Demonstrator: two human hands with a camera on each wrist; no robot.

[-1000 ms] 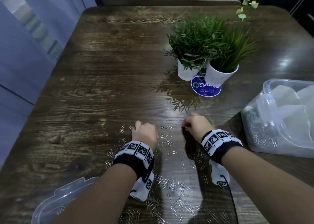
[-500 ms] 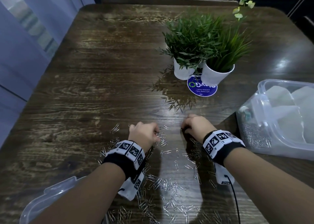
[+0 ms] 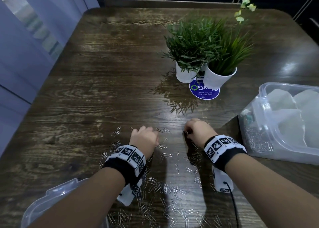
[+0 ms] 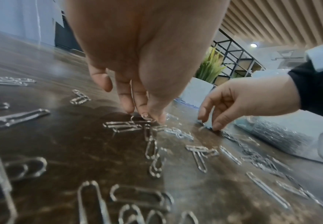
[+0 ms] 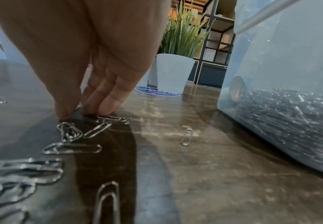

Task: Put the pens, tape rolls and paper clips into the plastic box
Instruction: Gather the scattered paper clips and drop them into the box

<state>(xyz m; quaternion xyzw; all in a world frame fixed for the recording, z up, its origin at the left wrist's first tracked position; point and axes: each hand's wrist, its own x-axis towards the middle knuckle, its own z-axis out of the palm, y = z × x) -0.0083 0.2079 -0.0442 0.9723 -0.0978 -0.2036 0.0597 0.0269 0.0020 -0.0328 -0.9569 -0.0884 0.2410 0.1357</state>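
Shifted slightly forward since earlier frame: left hand [image 3: 144, 140], fingertips [image 4: 144, 115] now down on clips [image 3: 170, 192], pinching one. Right hand [image 3: 198, 130] likewise pinching clip against table [image 3: 96, 82]. Two hands, two plant pots [image 3: 218, 78], one box [image 3: 283, 124], one lid [image 3: 51, 198]; clips too many to count, silver, scattered between and behind wrists. Box at right edge, clips heaped inside. Far table half bare.
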